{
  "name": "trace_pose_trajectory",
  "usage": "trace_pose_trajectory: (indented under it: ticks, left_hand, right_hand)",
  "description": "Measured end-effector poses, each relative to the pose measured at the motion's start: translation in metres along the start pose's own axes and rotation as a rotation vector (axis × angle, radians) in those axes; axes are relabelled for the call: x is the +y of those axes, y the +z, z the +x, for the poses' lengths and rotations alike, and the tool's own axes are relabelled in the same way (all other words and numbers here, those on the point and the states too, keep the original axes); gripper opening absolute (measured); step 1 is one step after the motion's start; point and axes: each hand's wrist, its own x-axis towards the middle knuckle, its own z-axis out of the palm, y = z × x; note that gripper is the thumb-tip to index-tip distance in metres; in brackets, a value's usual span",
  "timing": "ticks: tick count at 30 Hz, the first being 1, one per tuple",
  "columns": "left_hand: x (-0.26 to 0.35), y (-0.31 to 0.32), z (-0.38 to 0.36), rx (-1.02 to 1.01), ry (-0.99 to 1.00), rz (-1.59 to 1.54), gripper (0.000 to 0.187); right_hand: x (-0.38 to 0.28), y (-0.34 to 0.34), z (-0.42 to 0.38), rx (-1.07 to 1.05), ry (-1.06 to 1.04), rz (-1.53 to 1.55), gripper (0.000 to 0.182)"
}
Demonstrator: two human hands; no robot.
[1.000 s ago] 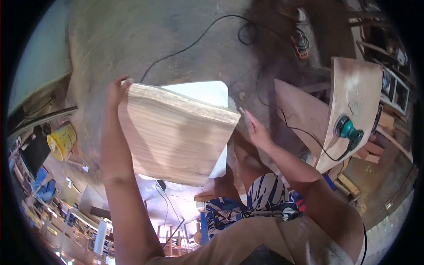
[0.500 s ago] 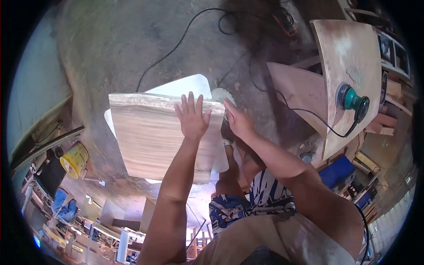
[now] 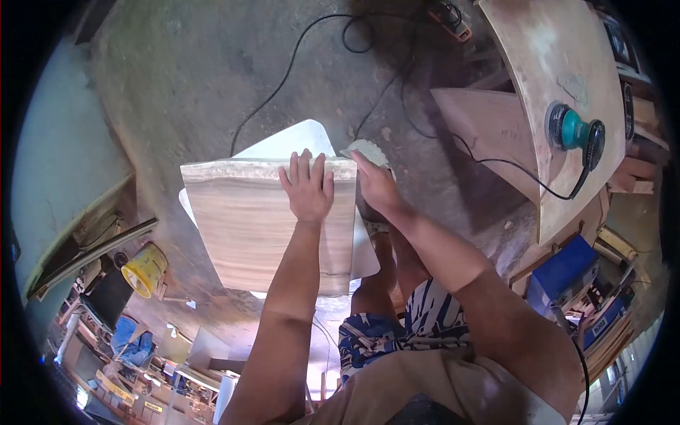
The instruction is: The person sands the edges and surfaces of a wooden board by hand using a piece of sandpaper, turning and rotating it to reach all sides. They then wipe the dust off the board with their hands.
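Note:
A light wooden board (image 3: 248, 227) with a rough bark edge stands tilted in front of me over a white panel (image 3: 290, 142). My left hand (image 3: 307, 185) lies flat on the board's upper right part, fingers spread and reaching its top edge. My right hand (image 3: 375, 185) grips a piece of sandpaper (image 3: 367, 151) pressed against the board's upper right corner. My legs in patterned shorts (image 3: 404, 322) are below.
A green orbital sander (image 3: 572, 133) rests on a large plywood sheet (image 3: 559, 64) at the right, its black cable (image 3: 297, 64) running across the concrete floor. Another board (image 3: 489, 131) lies beside it. A yellow bucket (image 3: 145, 269) and shop clutter sit at lower left; a blue box (image 3: 563, 273) at right.
My left hand left the board's far left corner and now lies flat near its upper right. The board swung level. My right hand brought the sandpaper against the board's corner.

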Motion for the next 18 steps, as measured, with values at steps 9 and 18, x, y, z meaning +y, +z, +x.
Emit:
trace_pose_trajectory:
  ticks: [9, 18]
  left_hand:
    - [-0.003, 0.002, 0.001, 0.014, -0.035, -0.017, 0.045]
    - [-0.001, 0.002, -0.005, 0.011, -0.103, -0.033, 0.045]
  right_hand:
    - [-0.005, 0.006, -0.003, -0.045, 0.069, -0.068, 0.043]
    - [0.004, 0.006, -0.002, 0.019, -0.085, -0.069, 0.043]
